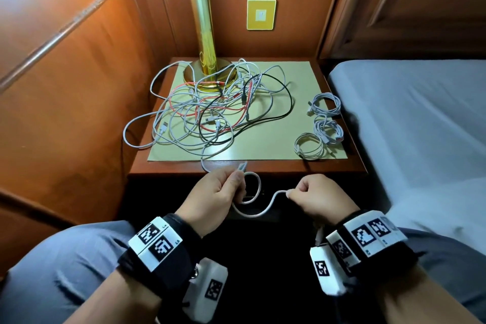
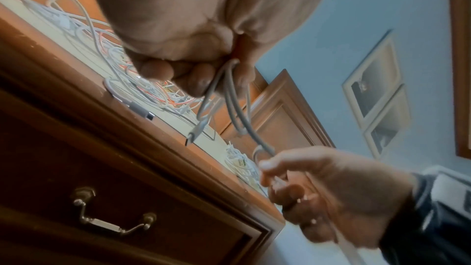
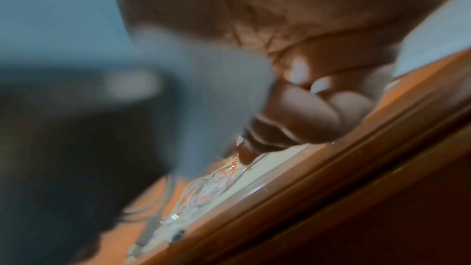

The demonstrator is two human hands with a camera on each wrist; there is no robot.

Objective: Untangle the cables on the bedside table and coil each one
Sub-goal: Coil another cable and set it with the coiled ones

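A tangle of white, red and black cables (image 1: 215, 110) covers the left and middle of the bedside table's pale mat (image 1: 265, 139). Three coiled white cables (image 1: 324, 123) lie along the mat's right side. In front of the table's near edge, my left hand (image 1: 218, 194) grips a small loop of a white cable (image 1: 256, 187), its plug (image 1: 243, 166) sticking up past the fingers. My right hand (image 1: 313, 194) pinches the same cable a short way along, with a slack bend hanging between the hands. In the left wrist view the left hand (image 2: 203, 72) holds cable strands (image 2: 237, 104) that run to the right hand (image 2: 305, 178). The right wrist view is blurred.
A brass lamp (image 1: 203, 42) stands at the back of the table, its base under some cables. A bed (image 1: 420, 118) lies to the right and wood panelling to the left. A drawer with a metal handle (image 2: 114, 219) sits under the tabletop. My knees are below both hands.
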